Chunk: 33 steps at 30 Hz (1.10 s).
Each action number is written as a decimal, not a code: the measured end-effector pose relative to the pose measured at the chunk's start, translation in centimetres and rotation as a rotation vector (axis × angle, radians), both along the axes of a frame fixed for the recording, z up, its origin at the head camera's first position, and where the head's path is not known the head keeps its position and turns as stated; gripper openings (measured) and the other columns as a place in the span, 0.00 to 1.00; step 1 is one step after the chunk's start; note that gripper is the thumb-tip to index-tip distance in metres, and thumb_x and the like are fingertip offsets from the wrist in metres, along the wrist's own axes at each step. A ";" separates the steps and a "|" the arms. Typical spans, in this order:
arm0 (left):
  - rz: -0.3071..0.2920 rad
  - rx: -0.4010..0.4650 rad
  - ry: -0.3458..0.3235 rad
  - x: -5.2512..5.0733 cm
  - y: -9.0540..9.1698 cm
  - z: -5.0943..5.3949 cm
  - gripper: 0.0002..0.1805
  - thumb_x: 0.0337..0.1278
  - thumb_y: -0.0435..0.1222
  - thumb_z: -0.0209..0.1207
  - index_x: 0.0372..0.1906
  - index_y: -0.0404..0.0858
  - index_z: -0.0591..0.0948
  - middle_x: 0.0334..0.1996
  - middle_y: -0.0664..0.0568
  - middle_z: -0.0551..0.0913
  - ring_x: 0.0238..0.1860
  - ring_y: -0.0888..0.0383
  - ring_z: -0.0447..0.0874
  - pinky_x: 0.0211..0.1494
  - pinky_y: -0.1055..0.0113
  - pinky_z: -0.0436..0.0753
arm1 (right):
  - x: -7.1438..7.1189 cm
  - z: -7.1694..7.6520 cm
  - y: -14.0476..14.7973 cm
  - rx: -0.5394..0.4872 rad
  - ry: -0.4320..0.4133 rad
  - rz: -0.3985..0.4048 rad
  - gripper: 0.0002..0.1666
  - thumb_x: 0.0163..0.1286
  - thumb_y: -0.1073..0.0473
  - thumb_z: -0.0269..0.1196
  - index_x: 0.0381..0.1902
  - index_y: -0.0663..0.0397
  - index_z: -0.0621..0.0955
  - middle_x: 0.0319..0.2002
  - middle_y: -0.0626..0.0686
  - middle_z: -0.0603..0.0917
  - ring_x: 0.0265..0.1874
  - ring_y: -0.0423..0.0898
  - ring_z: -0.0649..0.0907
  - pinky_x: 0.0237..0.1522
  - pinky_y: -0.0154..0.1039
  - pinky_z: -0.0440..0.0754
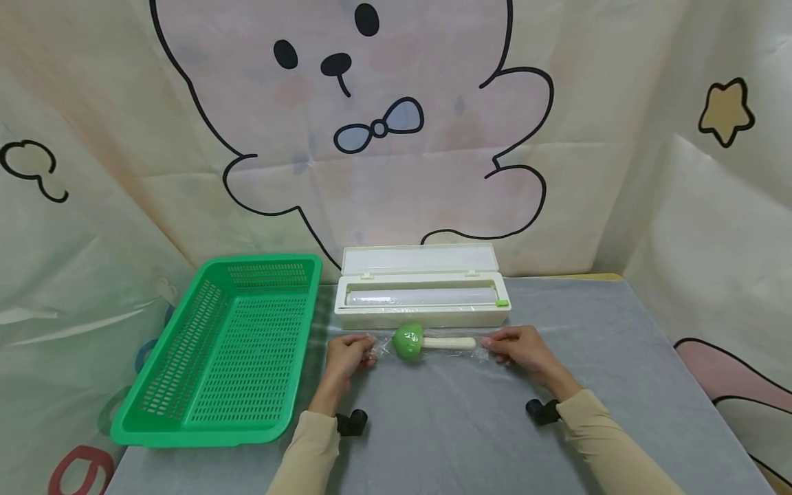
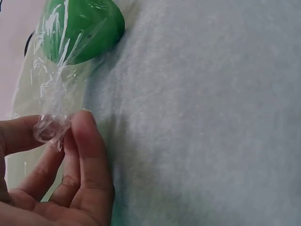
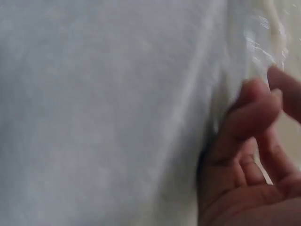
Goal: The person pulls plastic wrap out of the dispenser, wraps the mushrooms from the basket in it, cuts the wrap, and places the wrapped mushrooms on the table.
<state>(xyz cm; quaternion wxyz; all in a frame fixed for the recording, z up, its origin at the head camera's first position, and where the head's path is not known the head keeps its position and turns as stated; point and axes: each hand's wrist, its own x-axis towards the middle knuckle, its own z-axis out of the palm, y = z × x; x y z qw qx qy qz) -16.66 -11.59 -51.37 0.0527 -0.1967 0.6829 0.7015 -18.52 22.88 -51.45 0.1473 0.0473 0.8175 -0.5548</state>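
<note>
A green-headed object with a pale handle [image 1: 448, 343] lies wrapped in clear plastic film between the two hands. The left hand [image 1: 348, 357] pinches the gathered film beyond the green head; in the left wrist view its fingertips hold the twisted film end [image 2: 52, 127] below the green head [image 2: 84, 30]. At the handle's end, the right hand [image 1: 522, 349] pinches the other end of the film. The right wrist view shows that hand [image 3: 254, 150] with thumb and fingers close together at the clear film [image 3: 263, 44].
A white film dispenser box [image 1: 421, 320] with its lid raised stands just behind the wrapped object. To the left sits a green perforated basket [image 1: 216, 437] on the grey cloth-covered table [image 1: 619, 357]. A printed curtain [image 1: 581, 89] hangs behind and at the sides.
</note>
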 end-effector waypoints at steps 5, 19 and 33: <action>-0.043 -0.096 0.016 0.3 0.0 0.5 0.12 0.63 0.27 0.62 0.48 0.23 0.84 0.32 0.44 0.84 0.26 0.61 0.80 0.31 0.68 0.84 | 0.4 1.9 1.0 0.088 -0.015 0.027 0.26 0.63 0.53 0.75 0.48 0.69 0.84 0.31 0.53 0.86 0.29 0.45 0.82 0.30 0.39 0.81; 0.034 -0.540 0.166 2.0 0.7 4.2 0.20 0.59 0.35 0.69 0.54 0.29 0.83 0.40 0.40 0.83 0.42 0.45 0.82 0.43 0.50 0.80 | -2.8 2.7 1.2 0.255 0.298 0.044 0.71 0.59 0.42 0.76 0.83 0.49 0.42 0.72 0.74 0.62 0.68 0.70 0.68 0.64 0.61 0.73; -0.089 -0.532 0.514 -0.4 5.6 7.7 0.17 0.56 0.29 0.67 0.51 0.29 0.83 0.40 0.38 0.82 0.42 0.44 0.81 0.46 0.55 0.82 | -3.6 0.2 0.6 0.201 0.393 0.026 0.59 0.64 0.52 0.74 0.83 0.47 0.51 0.63 0.65 0.74 0.26 0.47 0.76 0.28 0.34 0.75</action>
